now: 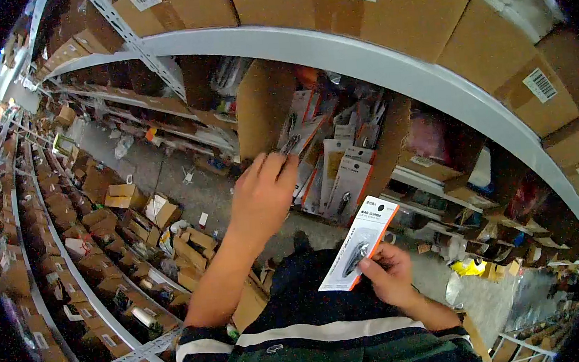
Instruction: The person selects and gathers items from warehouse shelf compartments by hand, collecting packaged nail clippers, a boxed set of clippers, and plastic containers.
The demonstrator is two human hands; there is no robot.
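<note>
An open cardboard box (pixel 263 108) is filled with carded blister packs (pixel 349 183), several edged in orange. At the near side of the box, the left hand (pixel 263 190) is held with its back up and its fingers bent over an orange-edged pack (pixel 303 136); whether that pack is pinched cannot be told, as the fingertips are partly hidden.

Outside the box, toward the wearer and to its right, a white-and-orange nail clipper pack (pixel 362 243) is held tilted by the right hand (pixel 389 275), its lower right edge pinched between thumb and fingers. "NAIL CLIPPER" is printed on the card, and a dark clipper is seen under the clear blister.

Above the box, a pale metal shelf beam (pixel 292 38) is topped by barcode-labelled cartons (pixel 385 10). To its left, beyond the left hand, loose cartons (pixel 124 196) are scattered on the floor (pixel 216 193).
</note>
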